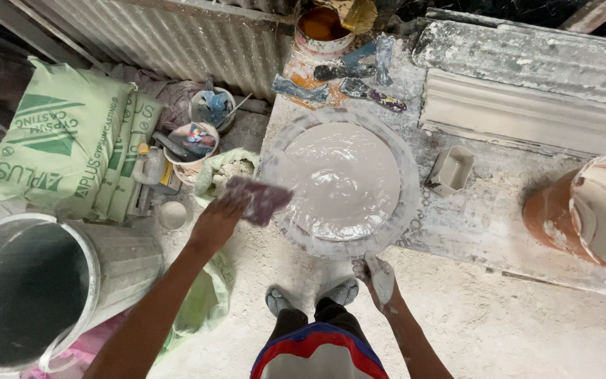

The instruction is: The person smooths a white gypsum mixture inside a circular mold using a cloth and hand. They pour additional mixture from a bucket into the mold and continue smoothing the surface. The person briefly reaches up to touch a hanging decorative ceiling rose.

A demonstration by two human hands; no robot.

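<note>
Over the round mould (408,175) — left hand (222,214) holding a rag (261,198).

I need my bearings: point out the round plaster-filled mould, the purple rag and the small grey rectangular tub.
round plaster-filled mould (345,179), head view, on the wet plaster surface.
purple rag (264,198), head view, middle of the cloth under the left hand.
small grey rectangular tub (452,170), head view, on its near wall.

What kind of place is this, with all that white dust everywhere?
Most likely a plaster-casting workshop. A round mould full of wet white plaster sits on a dusty bench, green sacks of powder are stacked at the left, and a finished white cornice moulding lies at the back.
</note>
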